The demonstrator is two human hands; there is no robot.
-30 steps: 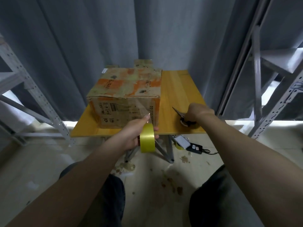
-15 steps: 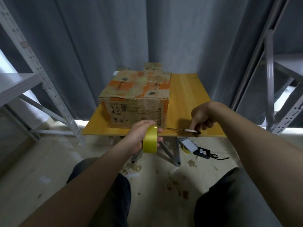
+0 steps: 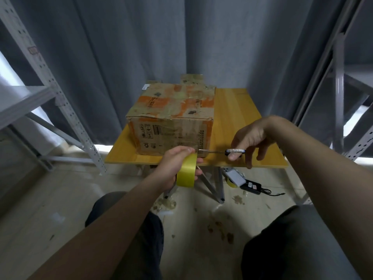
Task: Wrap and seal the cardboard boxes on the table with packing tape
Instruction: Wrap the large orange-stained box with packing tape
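Head view: left fingers (image 3: 182, 151) curled round tape roll (image 3: 186, 172) at the front edge of the tabletop (image 3: 238, 110). Right fingers (image 3: 234, 156) pinch cutter (image 3: 235, 151), blade tip at the roll, just by the front face of the box (image 3: 173, 122). Box sits centre-left on tabletop. Probably 1 strip laid, cut pending. Top looks taped; other sides can't tell.
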